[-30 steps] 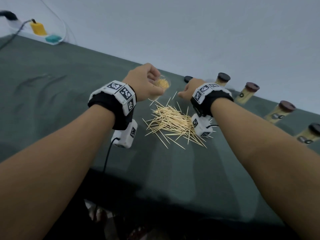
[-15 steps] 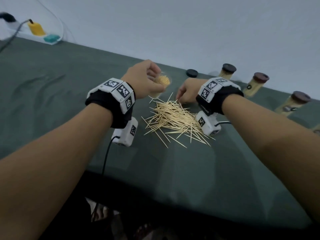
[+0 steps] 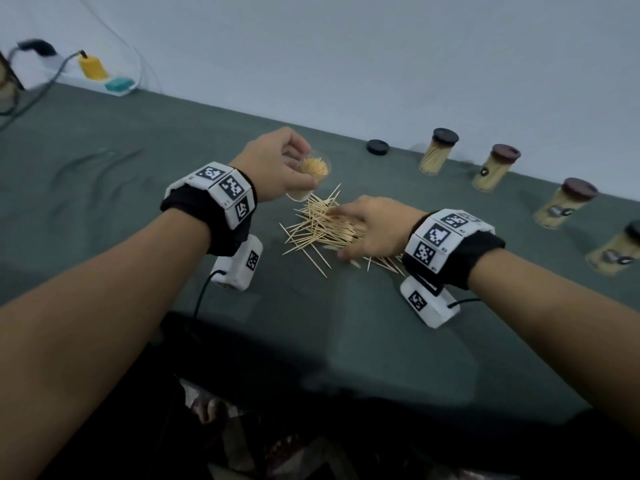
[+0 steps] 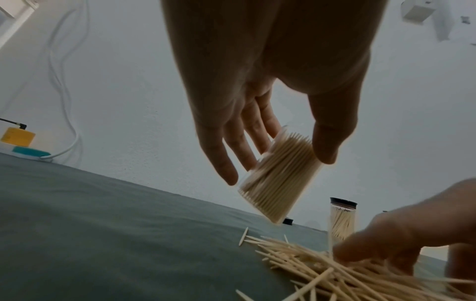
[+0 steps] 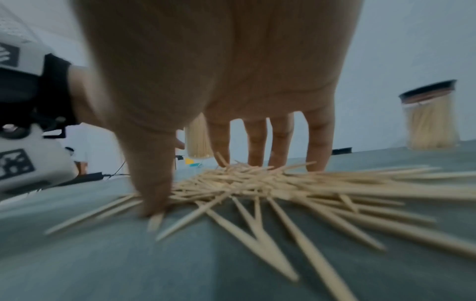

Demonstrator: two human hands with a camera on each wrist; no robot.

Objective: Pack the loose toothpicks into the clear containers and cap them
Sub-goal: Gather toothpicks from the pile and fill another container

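My left hand (image 3: pixel 292 166) grips an uncapped clear container (image 3: pixel 313 171) packed with toothpicks, held tilted just above the table at the pile's far left edge. In the left wrist view the container (image 4: pixel 280 179) sits between thumb and fingers. The loose toothpick pile (image 3: pixel 311 226) lies spread on the green cloth. My right hand (image 3: pixel 360 230) lies over the pile's right part. Its fingers (image 5: pixel 257 142) reach straight down onto the toothpicks (image 5: pixel 257 183), and the thumb (image 5: pixel 152 183) presses at the near side. A loose black cap (image 3: pixel 377 146) lies by the wall.
Several capped, filled containers (image 3: pixel 438 150) stand in a row along the wall to the right. A power strip (image 3: pixel 104 77) with plugs and cables sits at the far left. The green table (image 3: pixel 104 174) ends in a dark front edge near my body.
My right hand has come back from the pile's far side, near the black cap, and spread down onto the pile. The left hand still holds the container in about the same spot.
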